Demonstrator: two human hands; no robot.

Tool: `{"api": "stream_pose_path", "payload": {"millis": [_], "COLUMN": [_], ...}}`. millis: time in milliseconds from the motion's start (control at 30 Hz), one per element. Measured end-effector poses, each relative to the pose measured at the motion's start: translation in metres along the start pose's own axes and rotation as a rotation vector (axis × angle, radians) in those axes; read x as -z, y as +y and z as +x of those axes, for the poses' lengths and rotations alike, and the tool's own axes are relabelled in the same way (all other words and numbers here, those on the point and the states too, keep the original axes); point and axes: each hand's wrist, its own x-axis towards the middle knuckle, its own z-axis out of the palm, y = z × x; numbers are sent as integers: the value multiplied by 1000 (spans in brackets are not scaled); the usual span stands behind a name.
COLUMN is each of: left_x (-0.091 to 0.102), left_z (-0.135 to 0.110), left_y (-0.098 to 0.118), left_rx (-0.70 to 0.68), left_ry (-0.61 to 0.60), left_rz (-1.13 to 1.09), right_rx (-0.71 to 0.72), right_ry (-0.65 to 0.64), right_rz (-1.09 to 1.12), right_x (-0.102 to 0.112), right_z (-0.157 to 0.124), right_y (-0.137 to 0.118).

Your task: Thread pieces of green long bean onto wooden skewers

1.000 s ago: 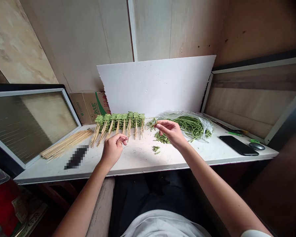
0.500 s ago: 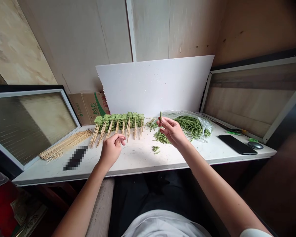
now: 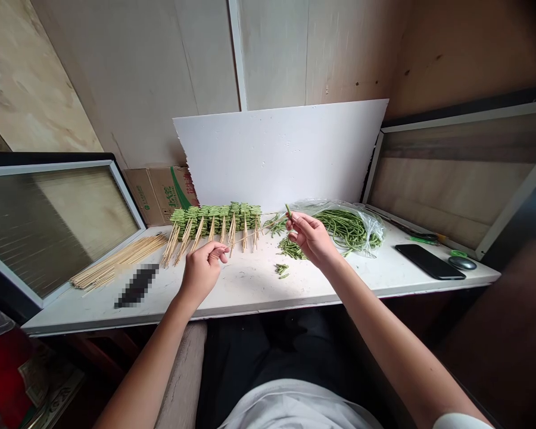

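Note:
My left hand is closed on a thin bamboo skewer, which points right toward my other hand. My right hand pinches a short piece of green bean that sticks up and leans left above the fingertips. Whether the skewer's tip touches the bean is too small to tell. Behind my left hand stands a stack of skewered green beans, its bamboo ends fanned toward me. Cut bean pieces lie in a pile below my right hand, with a few more nearer to me.
Loose skewers lie at the left of the white table. A clear bag of long green beans sits at the right. Farther right are a black phone and a mouse-like grey object. A white board stands behind.
The bean piece in my right hand has tipped from upright to leaning left, and that hand has shifted very slightly right. My left hand stays in place with the skewer.

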Motion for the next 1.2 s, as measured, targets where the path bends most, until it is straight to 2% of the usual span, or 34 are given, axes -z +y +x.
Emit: {"api": "stream_pose_path", "payload": {"millis": [967,1200], "left_x": [-4,-7], "left_z": [0,-1], "left_y": [-6,-7], "left_rx": [-1,4], "left_ry": [-22,-30], "left_rz": [11,10], "right_rx": [-22,56], "right_ry": [-4,54], "right_rz": [-35,-97], "right_x": [-1,-1], "right_z": [0,1], "right_y": [2,6]}}
